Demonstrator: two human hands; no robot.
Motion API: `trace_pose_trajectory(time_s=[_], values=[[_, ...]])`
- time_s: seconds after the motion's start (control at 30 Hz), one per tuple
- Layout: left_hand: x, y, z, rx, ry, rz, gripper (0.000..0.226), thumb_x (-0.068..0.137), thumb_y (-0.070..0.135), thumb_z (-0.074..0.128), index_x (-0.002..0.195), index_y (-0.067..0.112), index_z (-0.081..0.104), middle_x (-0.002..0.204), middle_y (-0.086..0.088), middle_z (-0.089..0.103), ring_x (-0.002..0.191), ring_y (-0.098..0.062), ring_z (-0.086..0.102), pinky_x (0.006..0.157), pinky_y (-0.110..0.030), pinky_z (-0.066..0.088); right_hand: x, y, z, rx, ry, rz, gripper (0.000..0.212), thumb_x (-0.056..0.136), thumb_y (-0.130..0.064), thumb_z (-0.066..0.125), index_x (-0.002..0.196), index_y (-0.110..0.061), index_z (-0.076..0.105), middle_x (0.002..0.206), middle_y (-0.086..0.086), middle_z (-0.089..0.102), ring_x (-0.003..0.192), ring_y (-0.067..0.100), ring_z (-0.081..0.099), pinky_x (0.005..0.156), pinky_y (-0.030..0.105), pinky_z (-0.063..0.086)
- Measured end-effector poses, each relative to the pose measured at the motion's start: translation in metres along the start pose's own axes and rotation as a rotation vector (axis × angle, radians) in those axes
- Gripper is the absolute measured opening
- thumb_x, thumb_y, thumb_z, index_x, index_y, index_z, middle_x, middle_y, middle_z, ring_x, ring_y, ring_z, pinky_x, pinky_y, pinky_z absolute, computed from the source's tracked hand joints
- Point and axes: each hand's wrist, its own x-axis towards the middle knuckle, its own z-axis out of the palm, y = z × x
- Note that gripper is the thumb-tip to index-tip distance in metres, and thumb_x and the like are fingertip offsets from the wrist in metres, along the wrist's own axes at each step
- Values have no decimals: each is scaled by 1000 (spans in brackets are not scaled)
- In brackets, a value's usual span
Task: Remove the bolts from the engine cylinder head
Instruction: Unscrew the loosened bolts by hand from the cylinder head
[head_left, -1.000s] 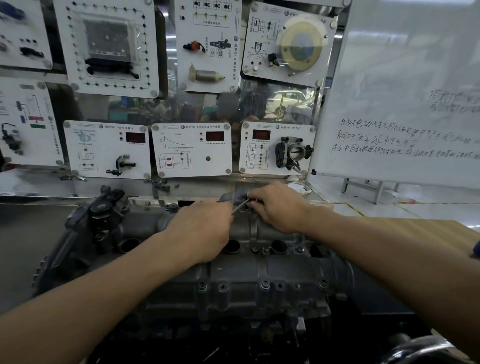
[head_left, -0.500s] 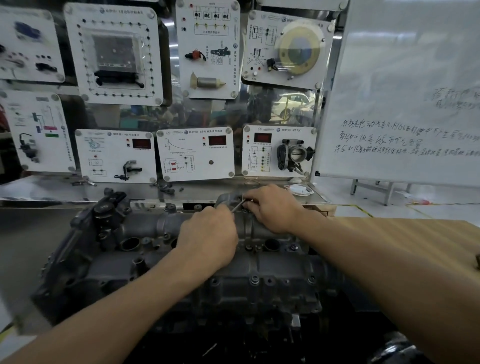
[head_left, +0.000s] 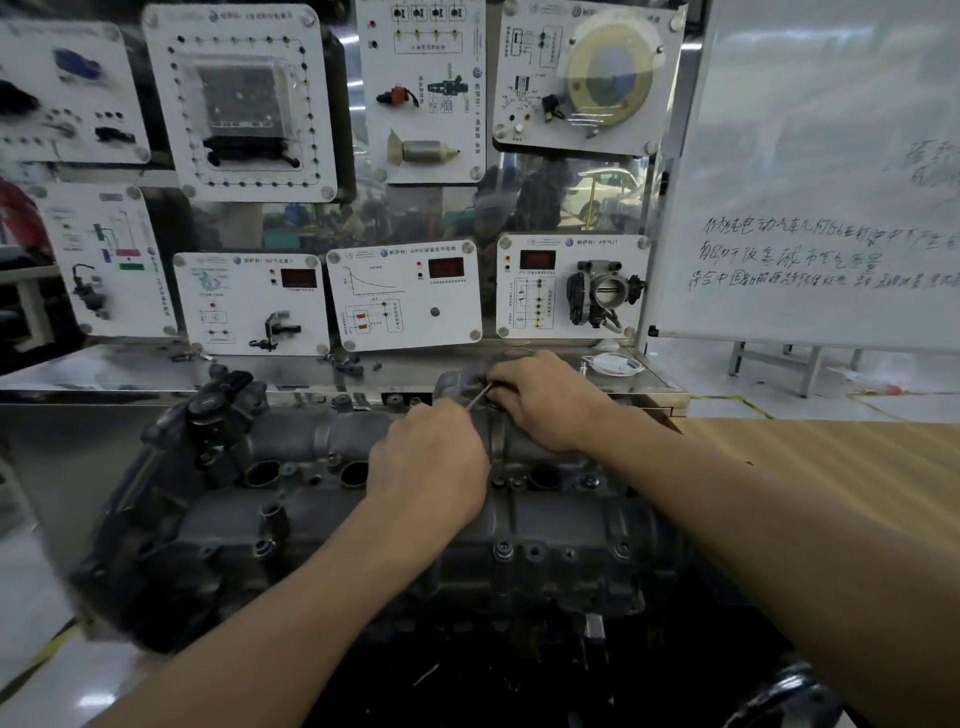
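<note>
- Cylinder head (head_left: 322, 525) lies centre; work is at its 12 o'clock edge.
- Right hand (head_left: 545, 400) curled round thin key (head_left: 478, 399), probably seating its tip, which is hidden.
- Left hand (head_left: 431, 462) fisted on the key's free end for leverage.
- Bolts (head_left: 503, 548) seated along the 6 o'clock edge.

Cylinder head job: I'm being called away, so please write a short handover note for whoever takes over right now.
Left hand: fingers curled round the near end of the thin silver metal wrench.
Right hand: grips its far end at the back edge of the dark grey cast-metal cylinder head; the tip is hidden.
Done: cannot tell how many are out.
Left: dark round-headed bolts sit along the near edge; probably finish the back one, then those.
</note>
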Motion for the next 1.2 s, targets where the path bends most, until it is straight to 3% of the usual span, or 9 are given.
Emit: trace_pose_trajectory(time_s=[0.13, 0.3, 0.47, 0.6, 0.83, 0.93, 1.07, 1.2], values=[[-6, 3, -1, -13, 8, -54, 27, 100, 23, 42, 115, 7, 58, 100, -13, 57, 96, -36, 57, 70, -39, 34, -3, -1, 1, -2, 29, -5, 20, 101, -27, 48, 99, -16, 65, 96, 13, 68, 90, 32, 60, 80, 44, 50], [-15, 11, -6, -6, -24, -145, 28, 98, 22, 45, 116, 7, 60, 110, -12, 60, 83, -28, 46, 69, -39, 35, -7, -3, 4, -32, 64, -25, 20, 101, -26, 48, 99, -15, 64, 97, 14, 69, 91, 34, 59, 78, 41, 47], [-18, 17, -7, -33, -24, -157, 28, 96, 19, 46, 116, 9, 62, 115, -13, 61, 103, -34, 59, 70, -38, 36, -9, -4, 3, -32, 85, -35, 23, 100, -24, 48, 100, -10, 67, 100, 14, 69, 91, 32, 60, 78, 40, 46], [-21, 24, -6, -33, -15, -168, 25, 95, 16, 48, 113, 10, 64, 115, -12, 61, 103, -33, 59, 68, -38, 36, -8, -9, 4, -59, 105, -34, 21, 99, -20, 49, 96, -9, 67, 95, 14, 69, 85, 31, 58, 68, 32, 33], [-31, 39, -7, -40, -3, -140, 21, 95, 17, 53, 111, 10, 65, 114, -11, 63, 105, -32, 61, 67, -38, 35, -13, -15, 2, -28, 94, -7, 24, 96, -14, 44, 93, -6, 67, 88, 13, 67, 76, 29, 54, 66, 36, 40], [-36, 42, -9, -36, -35, -153, 21, 95, 17, 55, 112, 10, 66, 115, -11, 64, 105, -32, 61, 68, -38, 37, -15, -17, -1, -20, 62, 4, 24, 97, -14, 44, 99, -7, 68, 92, 13, 67, 82, 31, 58, 70, 39, 45], [-50, 76, -3, -104, -97, -22, 29, 92, 17, 58, 118, 7, 62, 117, -12, 63, 106, -30, 64, 73, -36, 43, -12, -16, -6, -55, -14, -14, 27, 102, -20, 48, 110, -3, 67, 103, 21, 69, 94, 37, 61, 76, 40, 43], [-44, 61, -12, -201, -160, 22, 26, 94, 37, 53, 103, 15, 62, 96, -10, 57, 83, -28, 54, 67, -35, 37, -13, -12, -8, -66, -29, -39, 23, 102, -21, 49, 101, -4, 65, 100, 18, 69, 90, 34, 60, 76, 42, 46]])
